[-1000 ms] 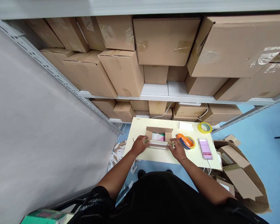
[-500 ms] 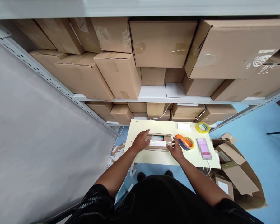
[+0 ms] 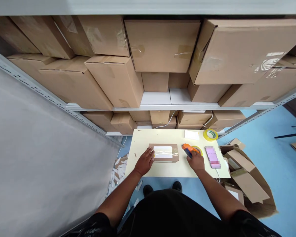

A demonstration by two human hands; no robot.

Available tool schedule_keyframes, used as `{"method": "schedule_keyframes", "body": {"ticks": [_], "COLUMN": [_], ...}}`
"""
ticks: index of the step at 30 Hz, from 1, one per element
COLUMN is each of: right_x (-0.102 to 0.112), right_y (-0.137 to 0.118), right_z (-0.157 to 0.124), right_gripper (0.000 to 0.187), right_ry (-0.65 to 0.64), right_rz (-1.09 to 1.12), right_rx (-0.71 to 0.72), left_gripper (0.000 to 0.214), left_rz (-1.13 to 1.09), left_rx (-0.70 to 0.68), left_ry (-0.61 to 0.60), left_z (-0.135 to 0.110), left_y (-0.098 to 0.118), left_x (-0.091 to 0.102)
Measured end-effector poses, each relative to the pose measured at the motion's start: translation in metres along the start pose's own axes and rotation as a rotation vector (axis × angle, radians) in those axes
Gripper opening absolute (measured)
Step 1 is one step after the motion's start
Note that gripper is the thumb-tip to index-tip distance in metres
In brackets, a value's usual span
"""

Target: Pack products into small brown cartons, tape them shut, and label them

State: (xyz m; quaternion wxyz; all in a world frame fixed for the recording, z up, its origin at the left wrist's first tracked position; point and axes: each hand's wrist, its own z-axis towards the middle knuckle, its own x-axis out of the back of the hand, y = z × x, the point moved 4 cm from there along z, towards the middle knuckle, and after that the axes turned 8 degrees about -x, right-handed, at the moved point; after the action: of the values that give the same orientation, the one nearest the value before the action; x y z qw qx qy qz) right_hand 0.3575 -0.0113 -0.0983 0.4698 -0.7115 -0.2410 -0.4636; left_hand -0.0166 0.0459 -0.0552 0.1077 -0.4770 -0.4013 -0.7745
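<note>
A small brown cardboard box (image 3: 164, 153) lies closed on the pale yellow table (image 3: 160, 168), with a white label and tape on its top. My left hand (image 3: 145, 161) rests against the box's left end, fingers curled onto it. My right hand (image 3: 196, 161) is on the handle of the orange tape dispenser (image 3: 188, 149), just right of the box, fingers wrapped round it.
A yellow tape roll (image 3: 210, 134), a white card (image 3: 191, 135) and a pink phone (image 3: 212, 157) lie on the table's right side. Shelves (image 3: 162, 104) stacked with cardboard boxes stand behind. Flattened cartons (image 3: 246, 179) lie on the blue floor at the right; paper scraps (image 3: 118, 166) at the left.
The box's flaps have been folded shut over its contents. My right hand moved right from the box to the tape dispenser. My left hand slid to the box's left end.
</note>
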Motion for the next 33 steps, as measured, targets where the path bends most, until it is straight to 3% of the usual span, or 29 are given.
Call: {"method": "schedule_keyframes", "body": {"ticks": [4, 8, 11, 14, 17, 21, 24, 27, 30, 33], "right_x": [-0.01, -0.01, 0.009, 0.045, 0.087, 0.112, 0.102, 0.077, 0.052, 0.037], "right_y": [0.02, 0.015, 0.015, 0.009, -0.022, -0.102, -0.158, -0.191, -0.2, -0.197], "right_z": [0.018, 0.025, 0.025, 0.021, 0.019, 0.019, 0.02, 0.02, 0.02, 0.022], "right_gripper": [0.028, 0.026, 0.032, 0.044, 0.045, 0.033, 0.026, 0.027, 0.037, 0.045], "right_ry": [-0.081, -0.033, -0.097, -0.176, -0.233, -0.511, -0.656, -0.704, -0.697, -0.695], "right_rz": [-0.293, -0.33, -0.106, 0.3, 0.605, 0.62, 0.532, 0.462, 0.39, 0.35], "right_rx": [-0.111, -0.113, -0.184, -0.257, -0.203, -0.021, 0.046, 0.079, 0.107, 0.127], "left_gripper": [0.049, 0.048, 0.048, 0.049, 0.051, 0.049, 0.038, 0.036, 0.05, 0.045], "left_rz": [0.017, 0.011, 0.021, 0.007, -0.016, -0.077, -0.22, -0.508, -0.868, -1.037], "left_rx": [0.01, 0.028, 0.038, 0.033, 0.036, 0.07, 0.148, 0.333, 0.52, 0.59], "left_ry": [-0.01, 0.008, 0.034, 0.048, 0.067, 0.114, 0.178, 0.259, 0.31, 0.313], "left_z": [-0.001, 0.002, 0.006, 0.007, 0.009, 0.014, 0.023, 0.03, 0.032, 0.033], "left_y": [0.002, 0.007, 0.012, 0.014, 0.014, 0.013, 0.009, -0.001, -0.009, -0.012], "left_x": [0.0, 0.002, 0.005, 0.008, 0.009, 0.01, 0.014, 0.021, 0.026, 0.027]}}
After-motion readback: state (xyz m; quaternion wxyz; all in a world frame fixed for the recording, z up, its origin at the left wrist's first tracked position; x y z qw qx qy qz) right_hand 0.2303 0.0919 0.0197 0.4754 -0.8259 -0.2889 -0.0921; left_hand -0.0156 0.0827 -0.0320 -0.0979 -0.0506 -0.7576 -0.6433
